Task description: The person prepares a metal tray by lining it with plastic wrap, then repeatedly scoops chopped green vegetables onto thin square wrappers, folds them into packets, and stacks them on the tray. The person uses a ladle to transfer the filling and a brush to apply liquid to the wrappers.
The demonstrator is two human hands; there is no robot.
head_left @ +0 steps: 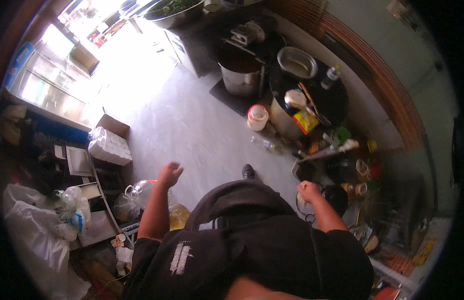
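Observation:
My left hand [170,174] hangs in the air over the grey floor, its fingers loosely bent and somewhat apart with nothing visible in them. Below it stand a clear plastic jug [141,191] and a container of yellow liquid [179,216], partly hidden by my forearm. My right hand [308,191] is closed at my right side. Whether it holds anything is hidden. Right beside it is a dark round thing [336,200], and a pale rounded thing [303,206] shows just under the fingers.
To the right, a black round-topped drum [332,107] bears a basin [297,63], a bottle [331,77] and a yellow packet [306,121]. A large metal pot [241,77] and a red-rimmed tub [258,117] stand nearby. Wrapped white rolls [110,146] and plastic bags [74,212] line the left.

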